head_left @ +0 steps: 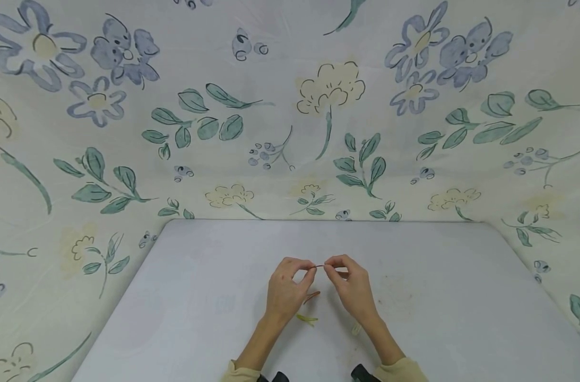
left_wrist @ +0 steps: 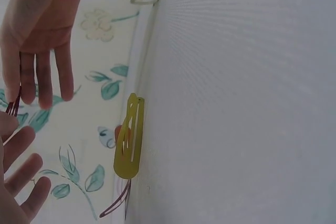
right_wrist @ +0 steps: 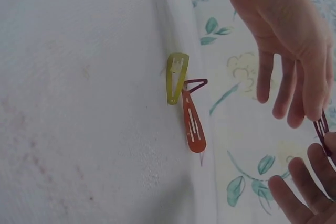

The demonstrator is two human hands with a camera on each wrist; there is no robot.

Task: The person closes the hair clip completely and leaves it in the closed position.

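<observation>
A dark red snap hair clip [head_left: 320, 266] is held up between both hands above the table. My left hand [head_left: 285, 289] pinches one end between thumb and fingertip. The other end is pinched by my right hand [head_left: 354, 292], whose remaining fingers hang fairly straight in the left wrist view. Below them on the table lie a yellow-green snap clip [left_wrist: 127, 140], an orange clip [right_wrist: 194, 124] and another dark red clip [right_wrist: 196, 84], close together. A pale clip [head_left: 356, 329] lies apart, beside my right wrist.
The white table [head_left: 199, 276] reaches back to a flower-patterned cloth [head_left: 280, 175] that hangs behind it and along its sides. Faint specks [head_left: 397, 297] dot the tabletop on the right. Dark wrist devices [head_left: 361, 373] show at the bottom edge.
</observation>
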